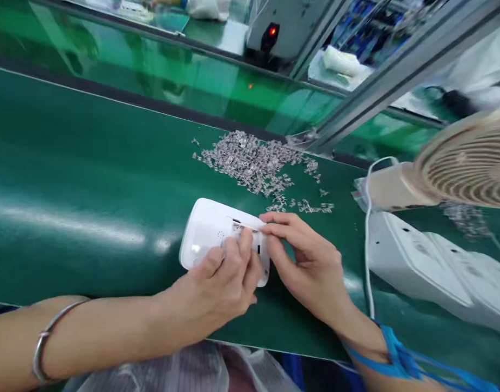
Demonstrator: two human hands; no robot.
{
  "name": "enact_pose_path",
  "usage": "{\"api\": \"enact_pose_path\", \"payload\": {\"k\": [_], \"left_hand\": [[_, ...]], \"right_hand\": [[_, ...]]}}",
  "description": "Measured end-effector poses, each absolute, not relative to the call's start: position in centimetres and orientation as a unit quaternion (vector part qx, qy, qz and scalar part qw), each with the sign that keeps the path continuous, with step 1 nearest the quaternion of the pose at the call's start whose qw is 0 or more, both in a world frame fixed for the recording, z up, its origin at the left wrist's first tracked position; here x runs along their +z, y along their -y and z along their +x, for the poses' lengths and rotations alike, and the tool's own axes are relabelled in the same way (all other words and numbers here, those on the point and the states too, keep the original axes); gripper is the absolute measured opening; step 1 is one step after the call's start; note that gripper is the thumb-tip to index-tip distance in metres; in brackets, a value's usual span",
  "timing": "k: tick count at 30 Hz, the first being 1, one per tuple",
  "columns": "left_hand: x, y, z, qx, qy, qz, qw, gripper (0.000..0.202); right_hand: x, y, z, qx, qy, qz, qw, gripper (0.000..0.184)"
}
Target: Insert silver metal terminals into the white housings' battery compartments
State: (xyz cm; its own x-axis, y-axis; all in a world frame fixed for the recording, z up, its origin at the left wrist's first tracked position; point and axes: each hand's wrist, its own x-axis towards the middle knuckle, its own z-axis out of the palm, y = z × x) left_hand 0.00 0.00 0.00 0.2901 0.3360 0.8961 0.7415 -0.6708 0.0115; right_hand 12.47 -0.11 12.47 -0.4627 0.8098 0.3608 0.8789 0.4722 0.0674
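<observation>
A white plastic device housing [209, 218] with rounded corners lies on the green work surface [90, 179], its recessed face up, showing a ring of small holes and a slotted opening. My left hand [225, 272] rests over its near side, fingers curled, with the fingertips pressed into the recess. My right hand [302, 261] grips the right end of the housing between thumb and fingers. A thin white strip [247, 225] runs along the recess to my right fingertips; whether it is separate from the housing cannot be made out.
A pile of small clear plastic pieces [253, 160] is spread beyond the housing. To the right are a beige fan [465, 163], a white cable [368, 245] and more white housings [421, 261]. A metal frame post [396, 76] rises at the back. A blue strap [390, 354] circles my right wrist.
</observation>
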Motion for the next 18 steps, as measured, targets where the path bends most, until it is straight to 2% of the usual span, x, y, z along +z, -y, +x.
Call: {"api": "enact_pose_path", "payload": {"k": [18], "left_hand": [[0.36, -0.34, 0.22, -0.475, 0.350, -0.780, 0.208, 0.044]], "right_hand": [[12.06, 0.60, 12.82, -0.166, 0.864, -0.461, 0.116, 0.015]]}}
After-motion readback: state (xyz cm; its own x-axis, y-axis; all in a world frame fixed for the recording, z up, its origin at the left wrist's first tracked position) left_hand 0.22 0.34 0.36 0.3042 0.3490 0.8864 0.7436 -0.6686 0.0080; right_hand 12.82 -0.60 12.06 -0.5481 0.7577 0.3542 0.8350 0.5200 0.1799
